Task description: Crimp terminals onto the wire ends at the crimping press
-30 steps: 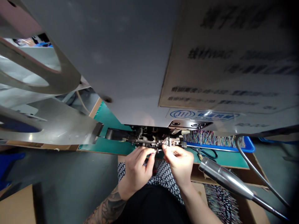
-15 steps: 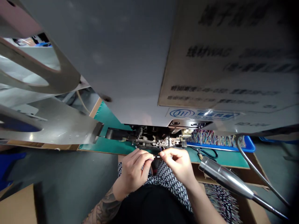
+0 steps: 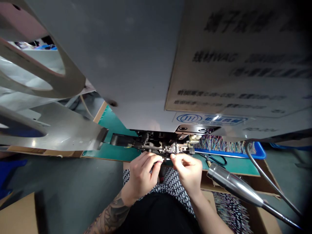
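In front of the machine's crimping head [image 3: 168, 149], both of my hands are held close together at the bench edge. A pinch of thumb and forefinger closes my left hand [image 3: 143, 171] on a thin dark purple wire [image 3: 159, 161], whose pale tip shows at the fingertips. My right hand [image 3: 189, 172], a little to the right, is also pinched, its fingertips close against the metal parts of the crimping head. A thin wire shows at these fingertips, largely hidden by them.
The grey machine housing [image 3: 126, 65] fills the upper view. On the green bench mat [image 3: 239, 166] at right lie black-handled scissors [image 3: 219, 160] and a blue tray [image 3: 261, 151] of cut wires. A metal lamp neck [image 3: 231, 182] reaches in above a box of wires [image 3: 231, 211].
My right hand has moved slightly right and up, closer to the crimping head. My left hand has shifted slightly up and right with its wire. The gap between the fingertips is wider.
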`<state>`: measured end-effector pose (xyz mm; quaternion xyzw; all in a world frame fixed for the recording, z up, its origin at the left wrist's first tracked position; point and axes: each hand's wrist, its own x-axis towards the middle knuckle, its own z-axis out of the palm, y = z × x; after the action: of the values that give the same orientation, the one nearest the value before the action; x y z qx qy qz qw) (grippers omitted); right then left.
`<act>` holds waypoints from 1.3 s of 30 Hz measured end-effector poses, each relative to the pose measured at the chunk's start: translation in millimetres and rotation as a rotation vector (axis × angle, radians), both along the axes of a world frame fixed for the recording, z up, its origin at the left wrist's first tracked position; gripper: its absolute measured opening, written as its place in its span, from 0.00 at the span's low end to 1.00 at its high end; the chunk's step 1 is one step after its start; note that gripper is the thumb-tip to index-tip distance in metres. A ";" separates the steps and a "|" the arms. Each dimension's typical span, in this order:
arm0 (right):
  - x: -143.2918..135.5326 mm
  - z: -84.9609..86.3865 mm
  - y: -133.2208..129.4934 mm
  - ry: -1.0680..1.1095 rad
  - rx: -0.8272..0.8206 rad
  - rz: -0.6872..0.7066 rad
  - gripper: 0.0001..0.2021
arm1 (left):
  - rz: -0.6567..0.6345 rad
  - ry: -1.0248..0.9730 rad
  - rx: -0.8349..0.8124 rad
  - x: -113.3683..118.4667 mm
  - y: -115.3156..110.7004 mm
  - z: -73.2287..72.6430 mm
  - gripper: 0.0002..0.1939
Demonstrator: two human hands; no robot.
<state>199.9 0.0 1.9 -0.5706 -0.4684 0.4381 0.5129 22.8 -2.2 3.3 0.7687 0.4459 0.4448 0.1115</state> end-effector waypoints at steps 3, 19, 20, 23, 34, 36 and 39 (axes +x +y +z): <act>-2.9 4.0 2.3 0.010 -0.007 -0.028 0.22 | 0.019 0.010 0.011 0.7 1.1 0.4 0.08; -5.8 8.2 5.5 0.040 -0.080 -0.038 0.24 | 0.053 0.015 0.013 3.0 2.1 -0.6 0.07; -5.4 8.9 4.6 0.022 -0.076 -0.041 0.23 | 0.056 0.024 0.017 2.2 2.1 -1.3 0.07; -2.7 10.1 3.5 -0.011 -0.065 -0.009 0.20 | 0.030 0.047 0.034 -1.4 1.4 -3.2 0.08; 10.9 12.7 4.7 0.163 -0.198 0.191 0.15 | -0.086 0.134 -0.189 -9.6 -2.5 -2.9 0.07; 12.3 12.0 2.7 0.159 -0.205 0.187 0.13 | -0.100 0.121 -0.278 -9.1 -2.7 -1.6 0.08; 15.7 9.9 1.2 0.134 -0.180 0.200 0.12 | -0.175 0.018 -0.483 -9.3 -1.9 3.8 0.09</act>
<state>215.5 1.2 11.8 -0.5344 -0.4464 0.5643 0.4435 13.5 -4.0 7.1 0.7594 0.4719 0.3071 0.3260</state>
